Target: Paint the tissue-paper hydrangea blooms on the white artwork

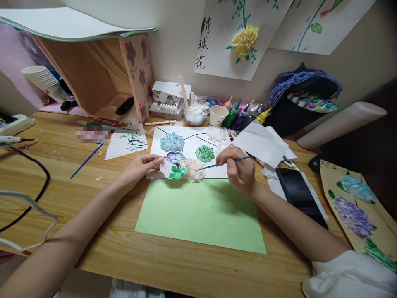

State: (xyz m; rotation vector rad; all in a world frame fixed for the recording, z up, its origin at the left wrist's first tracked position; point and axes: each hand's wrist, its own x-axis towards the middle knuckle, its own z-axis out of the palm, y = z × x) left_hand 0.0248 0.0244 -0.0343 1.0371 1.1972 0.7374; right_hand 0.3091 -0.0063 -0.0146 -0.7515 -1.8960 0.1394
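My left hand (150, 164) pinches the rim of a white flower-shaped paint palette (174, 165), with green, purple and blue paint in its wells. In my right hand (238, 169) is a thin blue paintbrush (214, 166), its tip touching or just over a pale peach paper flower (196, 170). That flower sits at the lower edge of a white sheet (156, 140). On the same sheet are a blue paper flower (172, 142), a green one (205, 153), a white one (217, 134) and dark drawn branches. The palette hides part of the sheet.
Green paper (198, 215) lies in front of the white sheet. Behind stand a bowl of white scraps (196, 114), a paper cup (218, 115) and several paint bottles (231, 118). A second blue brush (87, 160) lies left, near cables (46, 178). A black phone-like object (300, 196) lies right.
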